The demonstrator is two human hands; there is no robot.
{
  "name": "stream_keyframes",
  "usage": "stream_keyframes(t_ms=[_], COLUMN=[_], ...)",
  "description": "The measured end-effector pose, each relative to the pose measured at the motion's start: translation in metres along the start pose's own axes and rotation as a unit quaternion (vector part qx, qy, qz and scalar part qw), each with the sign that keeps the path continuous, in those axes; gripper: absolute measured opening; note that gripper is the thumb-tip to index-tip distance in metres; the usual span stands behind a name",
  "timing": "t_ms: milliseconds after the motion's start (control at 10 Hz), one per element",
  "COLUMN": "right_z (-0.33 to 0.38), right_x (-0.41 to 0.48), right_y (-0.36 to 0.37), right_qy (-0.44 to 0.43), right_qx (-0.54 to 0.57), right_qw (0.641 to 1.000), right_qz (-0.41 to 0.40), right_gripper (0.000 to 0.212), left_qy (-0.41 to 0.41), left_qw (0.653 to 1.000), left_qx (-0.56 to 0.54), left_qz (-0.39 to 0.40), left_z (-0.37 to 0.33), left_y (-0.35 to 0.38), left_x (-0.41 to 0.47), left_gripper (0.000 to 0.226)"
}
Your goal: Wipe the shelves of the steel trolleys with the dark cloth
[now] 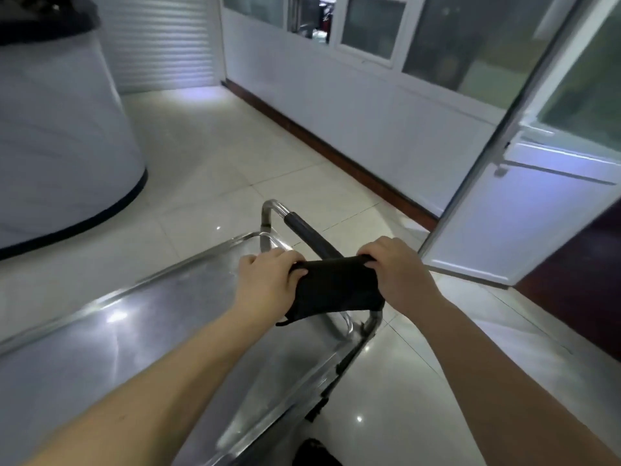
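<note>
Cloth (336,287) is held stretched over the handle (302,227), at the shelf's (151,331) 1 o'clock end. It is clenched by the left hand (265,284) at 9 o'clock and the right hand (400,267) at 3 o'clock. Risk: cloth could be snagged on the handle, or dropped if either grip is slackened.

Single wide-angle view from the wearer's head, facing forward and down. The trolley shelf (141,338) sits close beneath, filling the lower left; the tiled floor (235,156) stretches away beyond.
</note>
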State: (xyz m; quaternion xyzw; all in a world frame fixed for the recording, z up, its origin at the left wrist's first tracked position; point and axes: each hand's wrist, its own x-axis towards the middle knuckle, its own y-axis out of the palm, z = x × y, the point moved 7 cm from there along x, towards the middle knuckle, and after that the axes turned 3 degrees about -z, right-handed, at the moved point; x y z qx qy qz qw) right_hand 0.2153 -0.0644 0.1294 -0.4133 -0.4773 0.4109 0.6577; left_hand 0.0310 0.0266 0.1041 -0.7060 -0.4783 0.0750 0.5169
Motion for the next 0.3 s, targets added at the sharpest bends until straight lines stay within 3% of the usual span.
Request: stream_keyframes(t_ms=[200,300], right_z=[-0.06,-0.058], right_x=[0.131,0.181], right_y=[0.027,0.072], right_qy=[-0.047,-0.041], right_qx=[0.04,0.08], right_qw=[0.996,0.988], right_qz=[0.068,0.124], right_gripper=[0.022,0.031], left_qy=[-0.12,-0.193], left_qw=[0.992,0.972], left_qx=[0.018,0.126], left_qz=[0.032,0.043], left_z=[0.01,0.041], left_y=[0.053,0.066], left_x=[0.092,0.129], left_gripper=[0.018,0.032])
